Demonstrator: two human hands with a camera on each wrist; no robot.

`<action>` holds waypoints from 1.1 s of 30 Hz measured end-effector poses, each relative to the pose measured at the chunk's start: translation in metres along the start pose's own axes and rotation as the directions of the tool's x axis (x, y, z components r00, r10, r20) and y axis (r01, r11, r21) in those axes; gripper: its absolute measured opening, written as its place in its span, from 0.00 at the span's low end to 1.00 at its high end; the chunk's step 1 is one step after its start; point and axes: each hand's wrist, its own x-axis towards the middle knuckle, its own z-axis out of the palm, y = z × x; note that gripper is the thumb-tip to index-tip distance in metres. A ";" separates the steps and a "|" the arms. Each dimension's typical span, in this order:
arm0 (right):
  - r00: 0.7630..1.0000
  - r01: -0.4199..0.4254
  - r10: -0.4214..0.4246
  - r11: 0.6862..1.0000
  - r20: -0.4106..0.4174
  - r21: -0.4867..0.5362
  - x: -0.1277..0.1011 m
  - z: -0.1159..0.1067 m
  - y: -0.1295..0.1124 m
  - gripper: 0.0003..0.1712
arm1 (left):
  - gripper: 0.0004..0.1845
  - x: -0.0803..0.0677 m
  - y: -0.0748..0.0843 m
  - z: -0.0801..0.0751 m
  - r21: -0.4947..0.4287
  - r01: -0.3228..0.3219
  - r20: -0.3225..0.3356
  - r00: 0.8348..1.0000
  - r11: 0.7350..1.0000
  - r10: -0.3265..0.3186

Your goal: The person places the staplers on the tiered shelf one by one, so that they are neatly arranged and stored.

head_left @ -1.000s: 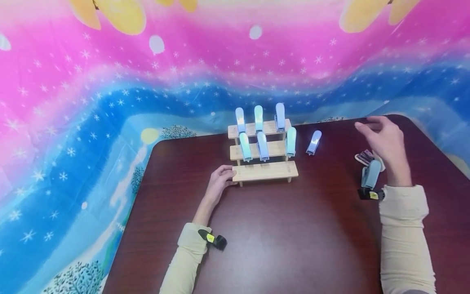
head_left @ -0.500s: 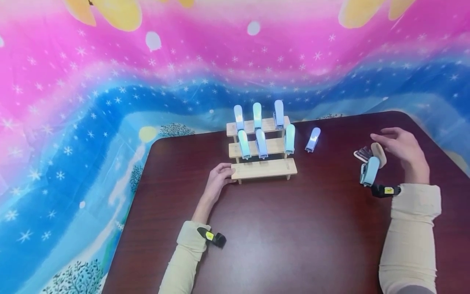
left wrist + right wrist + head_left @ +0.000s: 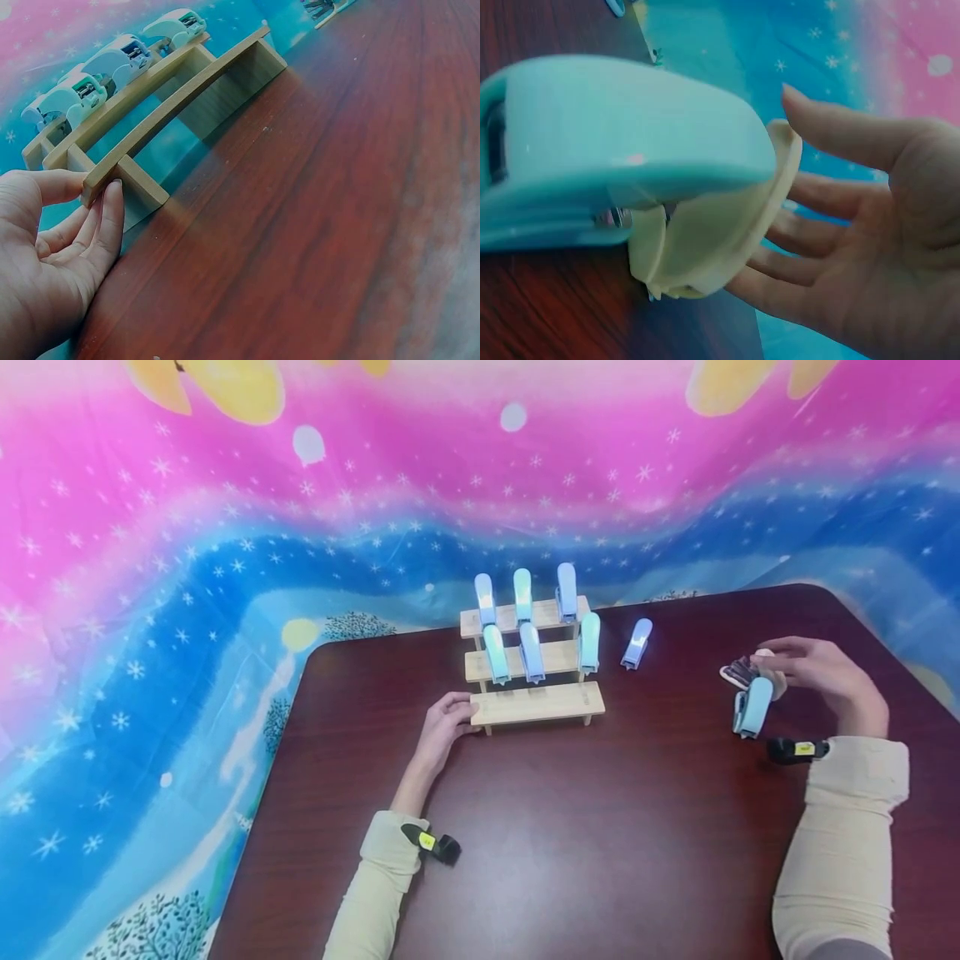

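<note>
The head view looks down from above across the whole table [image 3: 600, 827]. The left wrist view sits low, close behind the fingers [image 3: 105, 225], facing along the wooden rack [image 3: 180, 82], which the head view shares. The right wrist view presses very close behind the fingers [image 3: 832, 135], facing a stapler [image 3: 622, 142].

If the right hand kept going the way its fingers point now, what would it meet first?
Most likely the cream-coloured object lying just ahead of the right hand; its open fingers reach toward it and seem nearly at it. The light blue stapler stands right beside it. Whether there is contact yet is unclear.
</note>
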 end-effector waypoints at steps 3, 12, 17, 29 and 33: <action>0.999 0.002 0.000 0.998 0.034 -0.070 -0.001 0.000 0.000 0.44 | 0.15 0.001 0.000 0.000 0.006 -0.004 -0.002 1.000 1.000 0.004; 0.999 0.023 -0.029 0.983 -0.033 -0.181 0.001 0.006 0.000 0.43 | 0.17 0.002 -0.001 -0.001 0.015 0.008 0.001 1.000 1.000 -0.008; 0.999 -0.015 0.005 0.984 -0.054 -0.176 0.002 0.007 -0.003 0.47 | 0.16 0.003 0.000 -0.002 0.005 0.008 0.006 1.000 1.000 -0.008; 0.991 -0.041 0.014 0.977 -0.131 -0.208 0.006 0.021 -0.005 0.47 | 0.18 0.002 0.002 -0.001 0.000 0.024 0.017 1.000 1.000 -0.024; 0.990 -0.037 0.006 0.975 -0.144 -0.217 0.009 0.023 -0.006 0.45 | 0.19 0.003 0.003 -0.002 0.009 0.027 0.031 0.999 1.000 -0.027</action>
